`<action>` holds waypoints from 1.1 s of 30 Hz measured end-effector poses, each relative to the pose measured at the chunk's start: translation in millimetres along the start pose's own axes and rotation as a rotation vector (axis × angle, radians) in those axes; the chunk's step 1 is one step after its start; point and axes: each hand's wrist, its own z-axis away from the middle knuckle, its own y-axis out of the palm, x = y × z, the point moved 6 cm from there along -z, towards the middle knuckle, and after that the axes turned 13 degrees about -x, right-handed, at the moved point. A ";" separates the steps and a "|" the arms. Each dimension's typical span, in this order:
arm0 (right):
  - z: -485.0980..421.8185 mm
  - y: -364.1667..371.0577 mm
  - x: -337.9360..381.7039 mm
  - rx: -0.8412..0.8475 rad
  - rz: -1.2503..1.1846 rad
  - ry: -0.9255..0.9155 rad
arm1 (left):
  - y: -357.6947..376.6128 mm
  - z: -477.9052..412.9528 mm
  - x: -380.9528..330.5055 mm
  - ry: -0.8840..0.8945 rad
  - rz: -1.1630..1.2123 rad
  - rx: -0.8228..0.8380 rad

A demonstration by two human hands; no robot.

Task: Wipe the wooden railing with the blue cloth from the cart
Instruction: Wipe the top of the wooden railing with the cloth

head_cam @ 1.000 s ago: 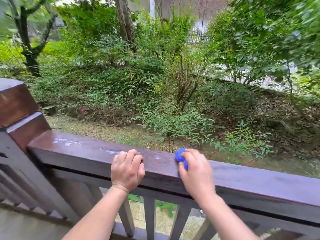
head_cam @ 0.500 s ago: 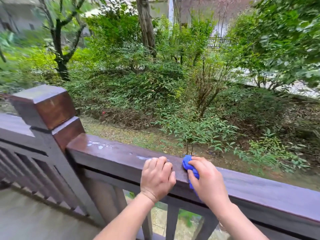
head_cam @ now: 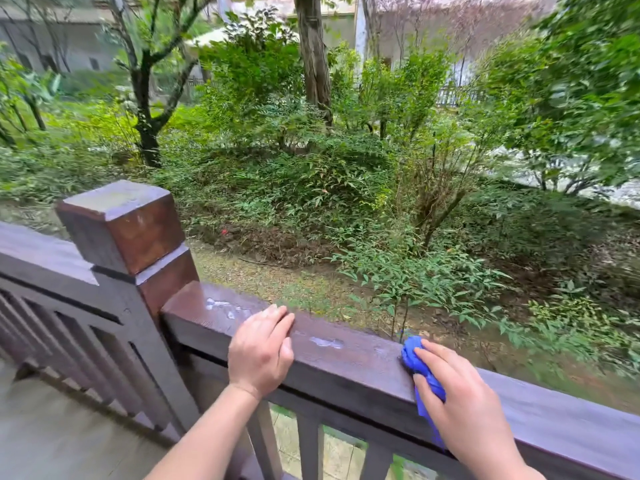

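A dark brown wooden railing [head_cam: 349, 362] runs from the square post at the left down to the right edge. White smears [head_cam: 325, 342] lie on its top between my hands, and more sit near the post. My right hand [head_cam: 464, 407] presses a bunched blue cloth [head_cam: 415, 358] onto the rail's top; part of the cloth hangs over the near side under my palm. My left hand [head_cam: 261, 351] lies on the rail with its fingers curled over the far edge, a gap of bare rail apart from the cloth.
A square wooden post [head_cam: 128, 230] joins this rail to another rail section [head_cam: 41, 254] at the left. Balusters [head_cam: 308, 445] stand below the rail. Grey decking [head_cam: 52, 441] is at the lower left. Shrubs and trees [head_cam: 311, 81] fill the ground beyond.
The view has swung left, so the post is now nearer the middle. My hands, close together before, are now apart, with the left one nearer the post and smeared rail exposed between them.
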 end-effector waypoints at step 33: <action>-2.1 27.7 58.0 0.093 -0.081 -0.213 | 7.2 4.8 7.6 -0.026 -0.051 -0.004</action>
